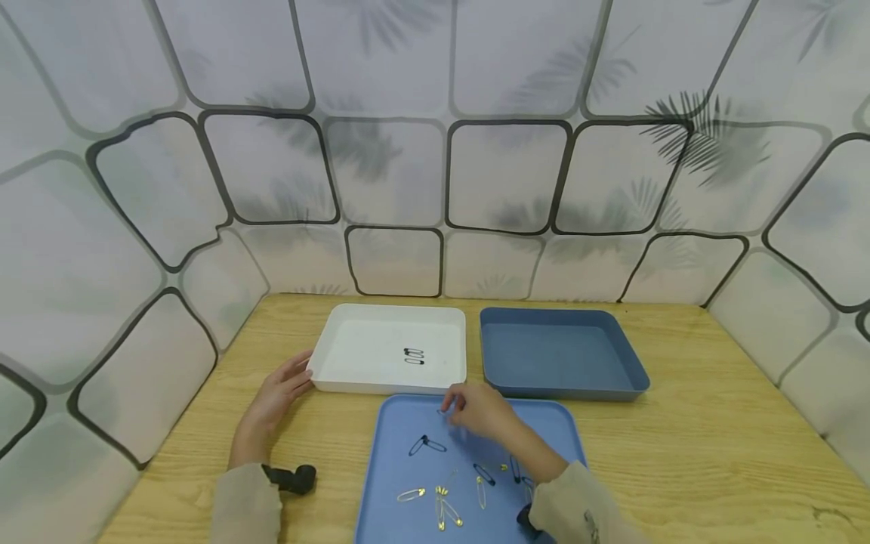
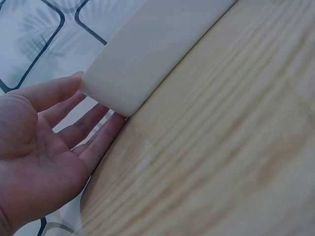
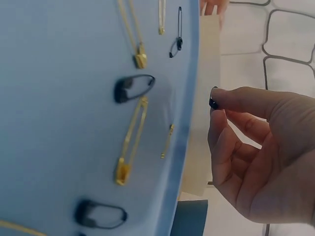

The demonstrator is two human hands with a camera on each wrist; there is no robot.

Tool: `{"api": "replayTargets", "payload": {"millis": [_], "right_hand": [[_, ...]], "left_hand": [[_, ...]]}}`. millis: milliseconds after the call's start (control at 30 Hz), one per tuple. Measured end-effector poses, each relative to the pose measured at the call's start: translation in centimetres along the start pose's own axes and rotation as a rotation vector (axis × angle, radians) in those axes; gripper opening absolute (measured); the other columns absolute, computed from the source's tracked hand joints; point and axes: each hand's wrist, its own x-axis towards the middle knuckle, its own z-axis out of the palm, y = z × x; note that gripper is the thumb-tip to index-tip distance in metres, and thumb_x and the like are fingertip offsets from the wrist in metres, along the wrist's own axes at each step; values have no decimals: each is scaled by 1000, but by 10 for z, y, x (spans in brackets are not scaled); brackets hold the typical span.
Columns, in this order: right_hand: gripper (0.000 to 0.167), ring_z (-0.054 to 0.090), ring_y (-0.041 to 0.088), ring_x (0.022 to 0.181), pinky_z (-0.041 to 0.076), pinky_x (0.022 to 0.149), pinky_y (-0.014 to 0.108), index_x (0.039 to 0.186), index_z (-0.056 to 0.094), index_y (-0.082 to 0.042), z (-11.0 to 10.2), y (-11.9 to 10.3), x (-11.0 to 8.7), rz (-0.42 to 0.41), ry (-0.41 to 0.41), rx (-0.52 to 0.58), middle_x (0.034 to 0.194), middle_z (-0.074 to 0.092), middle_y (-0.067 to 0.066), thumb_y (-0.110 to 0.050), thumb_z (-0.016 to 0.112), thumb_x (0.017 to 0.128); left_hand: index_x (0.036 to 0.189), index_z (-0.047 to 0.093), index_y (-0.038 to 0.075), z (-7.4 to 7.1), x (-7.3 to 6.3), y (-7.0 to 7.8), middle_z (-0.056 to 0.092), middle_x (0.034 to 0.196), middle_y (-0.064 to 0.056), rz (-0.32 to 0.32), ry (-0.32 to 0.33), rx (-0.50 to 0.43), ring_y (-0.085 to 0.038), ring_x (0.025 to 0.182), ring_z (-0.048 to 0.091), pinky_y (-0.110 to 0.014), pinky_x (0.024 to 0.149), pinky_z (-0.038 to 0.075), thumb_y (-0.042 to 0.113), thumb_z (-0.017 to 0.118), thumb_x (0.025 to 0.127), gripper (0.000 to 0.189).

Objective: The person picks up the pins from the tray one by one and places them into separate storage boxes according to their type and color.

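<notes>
In the head view my left hand [image 1: 275,400] rests at the front left corner of the white tray [image 1: 353,366]. Its thumb and loosely straight fingers touch the corner, as the left wrist view shows. My right hand [image 1: 482,412] hovers over the far edge of the light blue tray [image 1: 372,483]. Between thumb and index finger it pinches a small black safety pin [image 3: 213,98], mostly covered by the fingertips. Several gold safety pins [image 1: 411,495] and black safety pins [image 1: 485,474] lie scattered on the light blue tray. A few black safety pins [image 1: 414,361] lie inside the white tray.
To the right of the white tray stands a dark blue tray [image 1: 564,393] with raised walls. All three trays are on a wooden table [image 1: 714,453]. A patterned curtain [image 1: 503,174] closes off the back and sides.
</notes>
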Motion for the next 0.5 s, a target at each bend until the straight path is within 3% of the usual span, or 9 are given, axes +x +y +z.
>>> {"api": "replayTargets", "payload": {"millis": [133,367,500], "right_hand": [[14,48,12,57,38,50,28,81,64,-17,-6,-3,5,-2,-10,-2,66,52,-4,-7,71,75],[13,47,13,56,38,49,27,83,66,-13,-18,-10,16,-38,-4,8,65,52,-3,-3,69,75],[11,47,13,56,38,50,26,84,66,-11,-23,-14,22,-58,6,7,66,51,-3,-4,69,76]], "left_hand": [[140,28,-4,0,-1,0,26,141,-29,37,-9,-16,-15,113,47,-20,86,42,19,55,93,60],[142,23,-4,1,1,3,24,144,-25,-50,21,24,-32,126,32,-25,94,38,10,46,97,53],[143,23,-3,2,1,5,24,144,-24,-65,23,23,-32,127,31,-24,93,38,8,44,98,51]]}}
